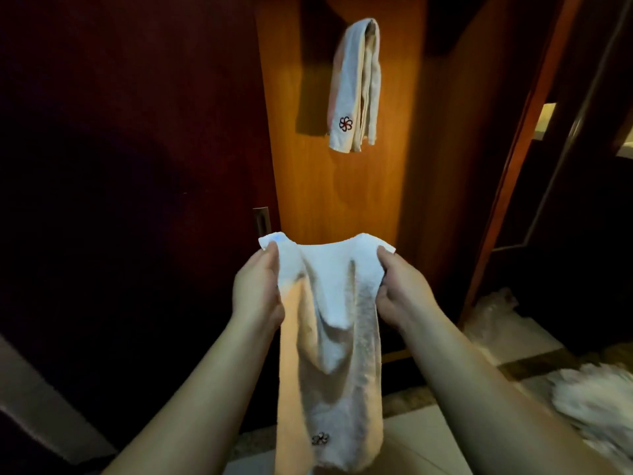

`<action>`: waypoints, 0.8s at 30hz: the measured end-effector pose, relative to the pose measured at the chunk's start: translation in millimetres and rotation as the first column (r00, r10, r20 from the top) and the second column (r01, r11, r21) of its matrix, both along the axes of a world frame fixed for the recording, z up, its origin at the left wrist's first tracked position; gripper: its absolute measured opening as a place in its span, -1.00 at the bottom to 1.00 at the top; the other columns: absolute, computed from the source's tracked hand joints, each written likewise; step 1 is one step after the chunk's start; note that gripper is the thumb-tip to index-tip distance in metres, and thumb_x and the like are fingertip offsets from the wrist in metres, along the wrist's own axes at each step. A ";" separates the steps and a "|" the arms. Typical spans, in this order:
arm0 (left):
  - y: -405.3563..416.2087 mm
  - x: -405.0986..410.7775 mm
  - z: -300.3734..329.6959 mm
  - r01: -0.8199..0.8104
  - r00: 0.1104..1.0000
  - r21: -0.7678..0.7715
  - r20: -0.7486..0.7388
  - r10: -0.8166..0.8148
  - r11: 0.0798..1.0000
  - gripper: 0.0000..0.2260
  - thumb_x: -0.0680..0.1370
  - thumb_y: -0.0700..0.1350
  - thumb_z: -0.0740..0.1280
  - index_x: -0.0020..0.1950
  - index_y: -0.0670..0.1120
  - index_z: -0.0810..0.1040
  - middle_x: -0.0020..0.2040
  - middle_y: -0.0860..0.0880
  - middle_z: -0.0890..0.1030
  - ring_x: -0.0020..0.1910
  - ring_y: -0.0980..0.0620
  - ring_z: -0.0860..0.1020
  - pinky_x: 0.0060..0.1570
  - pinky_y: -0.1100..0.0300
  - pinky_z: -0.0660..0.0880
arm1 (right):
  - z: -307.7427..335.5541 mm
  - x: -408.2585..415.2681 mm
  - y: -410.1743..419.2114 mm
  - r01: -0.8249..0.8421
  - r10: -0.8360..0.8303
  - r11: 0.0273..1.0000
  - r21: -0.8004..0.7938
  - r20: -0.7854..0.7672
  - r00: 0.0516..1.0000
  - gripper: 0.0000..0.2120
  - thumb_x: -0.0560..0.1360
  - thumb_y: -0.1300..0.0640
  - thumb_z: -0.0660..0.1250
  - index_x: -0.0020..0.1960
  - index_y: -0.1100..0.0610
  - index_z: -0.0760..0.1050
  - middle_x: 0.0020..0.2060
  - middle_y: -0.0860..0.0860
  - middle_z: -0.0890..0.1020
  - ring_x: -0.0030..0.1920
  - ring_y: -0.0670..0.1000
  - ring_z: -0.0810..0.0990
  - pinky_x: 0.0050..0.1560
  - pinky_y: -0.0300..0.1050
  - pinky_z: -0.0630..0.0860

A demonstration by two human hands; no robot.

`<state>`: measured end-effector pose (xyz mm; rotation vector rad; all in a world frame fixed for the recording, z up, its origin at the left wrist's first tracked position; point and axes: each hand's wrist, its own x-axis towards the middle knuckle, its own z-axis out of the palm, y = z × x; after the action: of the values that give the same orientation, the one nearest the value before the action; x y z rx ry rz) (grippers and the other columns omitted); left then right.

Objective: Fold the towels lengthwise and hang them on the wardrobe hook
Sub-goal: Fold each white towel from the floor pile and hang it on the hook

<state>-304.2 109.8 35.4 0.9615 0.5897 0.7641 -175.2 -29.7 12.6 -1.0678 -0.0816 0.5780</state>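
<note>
I hold a white towel [329,323] in front of me by its top edge. My left hand [257,289] grips the top left corner and my right hand [399,293] grips the top right corner. The towel sags in the middle and hangs down long between my forearms, with a small dark flower emblem near its lower end. A second white towel [356,87], folded into a narrow strip with a red flower emblem, hangs high on the orange wooden wardrobe panel [342,193]. The hook that bears it is hidden under the towel.
A dark wardrobe door [137,149] with a recessed metal handle [262,221] fills the left. On the tiled floor at the lower right lies a blurred white heap [596,399], with crumpled clear plastic [493,303] farther back. A dark opening stands at the right.
</note>
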 end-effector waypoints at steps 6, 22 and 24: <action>-55.8 -6.1 4.9 0.072 0.997 0.227 -0.011 -0.071 0.971 -0.80 0.66 0.00 0.27 0.11 0.03 0.69 0.02 -0.02 0.73 0.03 -0.01 0.71 0.06 -0.02 0.62 | 14.7 -54.8 8.6 0.014 0.011 0.995 -0.097 0.249 0.969 -0.75 0.60 -0.12 0.25 0.10 -0.07 0.64 0.00 0.05 0.74 0.06 0.13 0.72 0.18 0.29 0.60; -68.6 -17.9 16.9 0.256 0.966 0.536 -0.114 -0.232 0.804 -0.57 0.56 0.20 0.08 0.01 0.09 0.72 -0.04 0.06 0.74 0.00 0.22 0.66 -0.09 0.38 0.48 | 35.6 -71.6 -13.9 0.030 0.104 0.983 -0.182 0.682 0.724 -0.62 0.69 -0.01 0.20 -0.03 -0.50 0.58 -0.02 -0.31 0.70 0.04 -0.29 0.65 -0.09 -0.45 0.51; -66.1 -18.4 14.1 0.264 0.964 0.566 -0.118 -0.240 0.781 -0.56 0.57 0.22 0.05 0.02 0.15 0.71 -0.04 0.10 0.73 -0.01 0.26 0.65 -0.14 0.50 0.45 | 36.7 -68.4 -15.5 -0.014 0.136 0.983 -0.181 0.686 0.715 -0.64 0.67 -0.02 0.23 -0.01 -0.52 0.57 -0.04 -0.39 0.68 0.03 -0.36 0.62 -0.11 -0.53 0.47</action>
<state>-322.6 43.7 49.5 1.5908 0.2423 0.6918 -243.6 -45.2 49.3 -1.4082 -0.7641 0.2205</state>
